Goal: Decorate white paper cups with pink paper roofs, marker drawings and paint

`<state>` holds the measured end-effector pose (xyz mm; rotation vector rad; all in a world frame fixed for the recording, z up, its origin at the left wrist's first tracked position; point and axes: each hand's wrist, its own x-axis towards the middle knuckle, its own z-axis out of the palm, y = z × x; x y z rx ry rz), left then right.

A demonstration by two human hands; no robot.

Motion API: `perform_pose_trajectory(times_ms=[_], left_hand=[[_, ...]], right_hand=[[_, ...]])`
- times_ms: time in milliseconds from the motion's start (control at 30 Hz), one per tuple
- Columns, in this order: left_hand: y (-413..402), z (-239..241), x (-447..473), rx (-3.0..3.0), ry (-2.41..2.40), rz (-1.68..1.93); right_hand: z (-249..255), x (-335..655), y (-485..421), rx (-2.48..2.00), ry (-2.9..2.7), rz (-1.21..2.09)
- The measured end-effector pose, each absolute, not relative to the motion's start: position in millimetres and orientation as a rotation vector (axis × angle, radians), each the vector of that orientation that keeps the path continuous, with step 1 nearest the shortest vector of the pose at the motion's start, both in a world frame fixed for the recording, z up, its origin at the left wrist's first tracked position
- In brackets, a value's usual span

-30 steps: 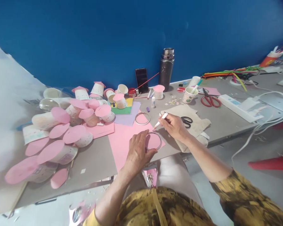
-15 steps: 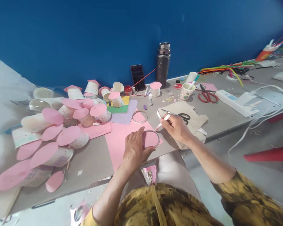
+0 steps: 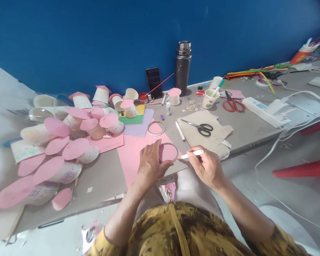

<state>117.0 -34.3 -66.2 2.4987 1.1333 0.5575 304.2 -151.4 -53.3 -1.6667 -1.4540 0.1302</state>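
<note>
My left hand point(image 3: 152, 161) holds a thin grey ring point(image 3: 177, 153) flat on the pink paper point(image 3: 126, 160) near the table's front edge. Its thumb and fingertips press on the ring's left side. Between the thumb and fingers of my right hand point(image 3: 206, 167) is a white marker point(image 3: 192, 154), its tip at the ring's right edge. A second ring point(image 3: 156, 134) lies farther back on the same sheet. To the right, black-handled scissors point(image 3: 204, 129) rest on a beige cloth point(image 3: 216, 137), with another white marker point(image 3: 180, 131) beside it.
Several paper cups with pink discs point(image 3: 80, 149) crowd the left side. A dark thermos point(image 3: 182, 69) and a phone point(image 3: 154, 81) stand by the blue wall. Red-handled scissors point(image 3: 233, 105), a cup of pens point(image 3: 210, 99) and a power strip point(image 3: 262, 112) with white cables are on the right.
My right hand has come down and away from the cloth, uncovering the black scissors. The marker tip has moved to the ring's lower right. My left hand keeps its hold on the ring.
</note>
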Motion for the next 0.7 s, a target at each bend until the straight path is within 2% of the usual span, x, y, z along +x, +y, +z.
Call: perform_pose_trajectory(times_ms=[467, 700], left_hand=[[-41.4, -56.1, 120.6, 2.572, 1.175, 0.499], [-58.9, -43.8, 128.5, 2.733, 1.191, 0.404]], right_hand=[[-33.0, 329.8, -114.9, -1.598, -1.243, 0.143], [-30.4, 329.5, -83.6, -1.527, -1.338, 0.224]])
